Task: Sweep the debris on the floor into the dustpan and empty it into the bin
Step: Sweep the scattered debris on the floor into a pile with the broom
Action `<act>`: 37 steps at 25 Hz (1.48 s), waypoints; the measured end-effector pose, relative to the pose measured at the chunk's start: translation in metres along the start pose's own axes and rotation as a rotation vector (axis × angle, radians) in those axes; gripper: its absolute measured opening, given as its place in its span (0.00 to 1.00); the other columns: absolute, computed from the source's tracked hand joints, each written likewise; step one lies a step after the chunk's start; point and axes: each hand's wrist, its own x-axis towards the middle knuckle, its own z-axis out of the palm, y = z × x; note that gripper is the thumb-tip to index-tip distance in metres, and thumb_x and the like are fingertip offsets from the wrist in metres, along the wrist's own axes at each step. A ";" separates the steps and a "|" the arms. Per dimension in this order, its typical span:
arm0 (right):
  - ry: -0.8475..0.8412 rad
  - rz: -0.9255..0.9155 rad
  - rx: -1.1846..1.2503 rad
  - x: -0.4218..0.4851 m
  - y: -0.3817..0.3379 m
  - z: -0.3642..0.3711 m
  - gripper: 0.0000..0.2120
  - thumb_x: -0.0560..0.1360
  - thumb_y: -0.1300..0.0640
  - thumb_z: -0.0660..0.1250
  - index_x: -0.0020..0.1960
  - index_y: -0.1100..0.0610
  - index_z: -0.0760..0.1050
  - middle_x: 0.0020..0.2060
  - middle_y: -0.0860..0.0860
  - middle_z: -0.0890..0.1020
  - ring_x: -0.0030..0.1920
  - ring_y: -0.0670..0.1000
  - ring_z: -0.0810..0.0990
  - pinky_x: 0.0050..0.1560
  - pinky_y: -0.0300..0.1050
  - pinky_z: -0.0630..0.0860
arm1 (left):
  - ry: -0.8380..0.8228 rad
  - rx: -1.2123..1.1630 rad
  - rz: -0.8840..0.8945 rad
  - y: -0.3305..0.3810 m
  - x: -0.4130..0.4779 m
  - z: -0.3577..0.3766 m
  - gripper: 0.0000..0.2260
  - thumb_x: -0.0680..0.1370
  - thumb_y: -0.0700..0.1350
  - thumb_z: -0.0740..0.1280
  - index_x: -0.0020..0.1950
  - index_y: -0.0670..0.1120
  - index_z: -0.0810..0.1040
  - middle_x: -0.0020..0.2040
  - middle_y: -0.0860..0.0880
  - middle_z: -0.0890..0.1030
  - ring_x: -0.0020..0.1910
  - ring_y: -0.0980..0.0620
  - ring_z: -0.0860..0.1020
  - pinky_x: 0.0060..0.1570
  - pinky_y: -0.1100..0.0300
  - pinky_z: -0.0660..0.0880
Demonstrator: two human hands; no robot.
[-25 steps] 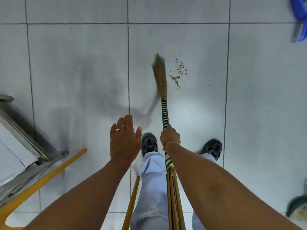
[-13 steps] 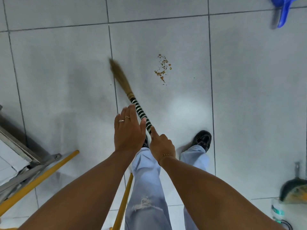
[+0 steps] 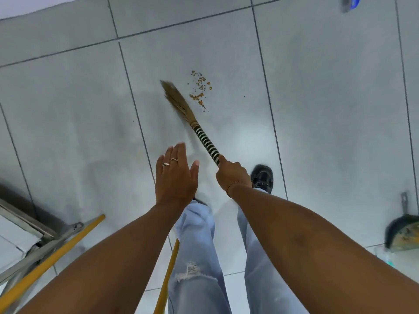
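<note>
A small scatter of brown debris (image 3: 199,90) lies on the grey floor tiles ahead of my feet. My right hand (image 3: 232,175) is shut on the striped handle of a straw broom (image 3: 205,139). Its blurred bristles (image 3: 175,99) rest on the floor just left of the debris. My left hand (image 3: 176,175) hovers flat with its fingers apart and holds nothing; two rings show on it. A dark dustpan (image 3: 403,232) with yellowish dirt in it sits on the floor at the right edge. No bin is in view.
A metal frame (image 3: 34,243) stands at the lower left, with a yellow pole (image 3: 52,259) leaning across it. Another yellow stick (image 3: 169,275) runs down between my legs. A blue object (image 3: 352,2) shows at the top right. My black shoe (image 3: 263,177) is on the tile.
The broom head swung left away from the debris, then back right close beside it. The view shifted, so the dustpan now shows more at the right edge. My left hand stayed open.
</note>
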 end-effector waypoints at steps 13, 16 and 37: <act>0.310 0.119 -0.202 0.082 0.058 -0.144 0.20 0.79 0.62 0.55 0.71 0.58 0.64 0.60 0.57 0.77 0.63 0.59 0.72 0.54 0.51 0.73 | 0.004 -0.073 -0.069 0.085 0.059 0.008 0.25 0.81 0.52 0.53 0.74 0.41 0.55 0.74 0.41 0.64 0.74 0.44 0.59 0.74 0.49 0.53; 0.293 0.070 -0.334 0.100 0.060 -0.150 0.17 0.78 0.63 0.55 0.67 0.58 0.68 0.58 0.56 0.78 0.63 0.58 0.72 0.54 0.51 0.72 | 0.005 -0.092 -0.106 0.094 0.074 0.017 0.24 0.81 0.52 0.53 0.74 0.41 0.55 0.74 0.41 0.63 0.75 0.44 0.58 0.74 0.50 0.52; 0.259 0.243 -0.106 0.039 0.116 -0.077 0.22 0.79 0.61 0.54 0.73 0.56 0.60 0.60 0.57 0.77 0.60 0.61 0.74 0.49 0.52 0.73 | 0.024 -0.049 -0.066 0.063 0.038 0.018 0.25 0.81 0.51 0.55 0.73 0.39 0.57 0.72 0.39 0.67 0.73 0.42 0.61 0.73 0.47 0.56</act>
